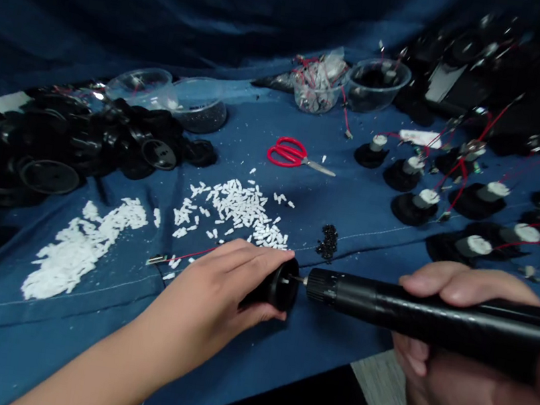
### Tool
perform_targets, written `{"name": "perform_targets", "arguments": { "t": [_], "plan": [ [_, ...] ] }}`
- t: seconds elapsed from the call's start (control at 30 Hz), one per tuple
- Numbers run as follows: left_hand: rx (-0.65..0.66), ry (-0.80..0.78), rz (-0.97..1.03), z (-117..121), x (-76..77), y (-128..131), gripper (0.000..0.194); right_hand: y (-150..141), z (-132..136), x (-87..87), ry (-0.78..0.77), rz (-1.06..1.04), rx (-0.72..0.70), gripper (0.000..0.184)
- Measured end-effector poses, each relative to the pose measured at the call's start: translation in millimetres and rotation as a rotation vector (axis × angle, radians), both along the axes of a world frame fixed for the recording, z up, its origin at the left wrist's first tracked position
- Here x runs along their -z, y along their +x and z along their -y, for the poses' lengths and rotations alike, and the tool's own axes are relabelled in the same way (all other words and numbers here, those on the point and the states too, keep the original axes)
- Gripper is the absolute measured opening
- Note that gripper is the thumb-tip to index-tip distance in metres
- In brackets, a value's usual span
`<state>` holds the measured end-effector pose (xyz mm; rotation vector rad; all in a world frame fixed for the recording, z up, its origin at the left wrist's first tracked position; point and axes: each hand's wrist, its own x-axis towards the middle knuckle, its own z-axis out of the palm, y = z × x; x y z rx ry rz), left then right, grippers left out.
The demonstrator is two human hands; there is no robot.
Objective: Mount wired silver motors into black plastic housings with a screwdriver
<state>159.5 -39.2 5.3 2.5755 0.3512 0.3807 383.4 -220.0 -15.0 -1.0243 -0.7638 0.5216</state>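
My left hand (218, 282) is wrapped round a black cup-shaped plastic part (287, 287), which lies on its side with its open end facing right. My right hand (465, 350) grips a black electric screwdriver (367, 298), held level. Its thin bit reaches into the mouth of the part; where the tip ends inside is hard to make out. From behind my left hand a red wire (197, 254) runs left to a small metal-ended connector (157, 259). Just beyond the part sits a small heap of tiny black screws (328, 241).
White plastic pieces lie in two piles, one central (239, 206) and one left (77, 252). Red-handled scissors (290, 152) rest behind. Black parts (107, 146) crowd the left; wired assemblies (415, 206) stand right. Clear tubs (318, 95) line the back of the blue cloth (237, 365).
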Motion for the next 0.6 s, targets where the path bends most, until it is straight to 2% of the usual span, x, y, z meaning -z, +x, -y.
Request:
{"name": "perform_targets", "arguments": {
  "t": [0.1,0.23,0.4,0.47,0.6],
  "plan": [
    [-0.004,0.032,-0.007,-2.0,3.1,-0.7,0.052,-9.0,-10.6,-8.7,0.022,-0.07,-0.025,0.036],
    [0.002,0.101,0.025,-8.2,8.4,-1.7,0.048,-15.6,-19.3,-10.0,0.076,-0.178,0.044,0.044],
    [-0.056,0.231,0.125,-14.5,19.7,-2.1,0.053,-10.7,-25.7,-12.2,0.15,-0.48,0.349,0.053],
    [-0.066,0.3,0.16,-14.2,21.3,-1.4,0.055,-7.8,-30.6,-12.2,0.14,-0.606,0.414,0.052],
    [-0.075,0.418,0.222,-14.4,14.8,-1.7,0.043,-6.3,-47.1,-10.1,0.084,-0.697,0.331,0.048]
  ]
}}
